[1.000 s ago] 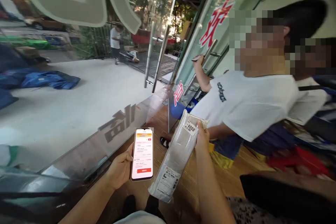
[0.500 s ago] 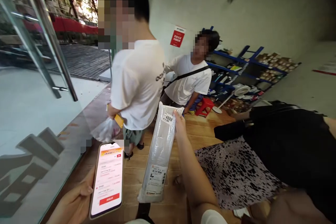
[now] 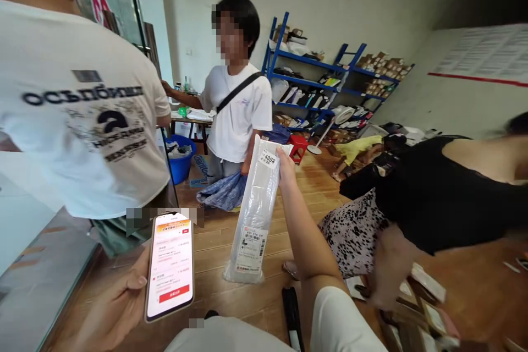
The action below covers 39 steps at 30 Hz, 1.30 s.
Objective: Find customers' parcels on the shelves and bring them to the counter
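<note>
My left hand [image 3: 119, 300] grips a smartphone [image 3: 170, 265] at the lower left, its lit screen showing an app page with a red button. My right hand [image 3: 286, 168] is raised in the middle of the view and pinches the top of a long grey plastic parcel [image 3: 256, 212]. The parcel hangs downward, with a white sticker reading 4008 near the top and a shipping label near the bottom.
A person in a white printed T-shirt [image 3: 78, 115] stands close at the left. Another person with a cross-body strap [image 3: 233, 104] faces me. A person in a black top [image 3: 433, 198] bends over small boxes at the right. Blue shelving [image 3: 325, 82] lines the back wall; a blue bin [image 3: 180, 158] sits beside a table.
The view has swung right, from the glass door to the room's interior. Both hands keep their hold; phone and parcel stay side by side. The person in the printed shirt now fills the left.
</note>
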Each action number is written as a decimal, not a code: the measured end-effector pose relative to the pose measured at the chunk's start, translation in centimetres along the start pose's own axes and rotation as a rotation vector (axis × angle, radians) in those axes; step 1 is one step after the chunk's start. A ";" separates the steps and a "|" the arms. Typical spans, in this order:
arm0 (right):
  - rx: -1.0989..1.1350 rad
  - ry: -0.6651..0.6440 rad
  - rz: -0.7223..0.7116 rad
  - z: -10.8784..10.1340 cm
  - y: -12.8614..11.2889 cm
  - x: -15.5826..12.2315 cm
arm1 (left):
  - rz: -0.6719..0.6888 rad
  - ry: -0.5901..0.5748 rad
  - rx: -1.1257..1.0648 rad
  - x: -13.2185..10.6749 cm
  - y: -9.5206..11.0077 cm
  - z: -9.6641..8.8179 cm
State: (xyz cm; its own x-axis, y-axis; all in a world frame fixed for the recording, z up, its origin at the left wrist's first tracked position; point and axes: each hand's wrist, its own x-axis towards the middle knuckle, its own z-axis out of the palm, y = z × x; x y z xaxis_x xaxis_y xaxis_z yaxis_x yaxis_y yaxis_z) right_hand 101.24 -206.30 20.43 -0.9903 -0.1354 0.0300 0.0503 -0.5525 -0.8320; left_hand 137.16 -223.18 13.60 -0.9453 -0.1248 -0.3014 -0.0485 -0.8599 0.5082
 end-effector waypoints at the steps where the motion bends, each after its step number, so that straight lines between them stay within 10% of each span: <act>1: -0.002 0.007 -0.004 -0.9 -0.4 0.8 | -0.019 0.024 0.020 0.5 -0.3 1.0; 8: -0.010 0.075 0.013 -6.1 -2.2 5.2 | -0.170 0.042 -0.058 3.7 -1.7 5.8; 22: -0.017 0.180 0.007 -10.5 -1.8 7.7 | -0.156 0.016 -0.015 10.1 -4.1 7.6; 31: -0.013 0.188 0.009 -10.8 0.2 10.6 | -0.109 -0.124 0.088 17.8 -2.5 9.6; 39: -0.011 0.209 0.006 -8.7 1.8 19.2 | -0.121 -0.148 0.177 26.2 0.5 10.4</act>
State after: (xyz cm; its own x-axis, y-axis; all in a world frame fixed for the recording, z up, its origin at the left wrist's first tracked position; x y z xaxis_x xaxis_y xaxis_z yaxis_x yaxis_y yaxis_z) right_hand 81.23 -202.74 14.73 -0.9953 0.0353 -0.0900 0.0565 -0.5434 -0.8376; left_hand 109.00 -221.67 14.35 -0.9655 0.0590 -0.2535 -0.2074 -0.7625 0.6128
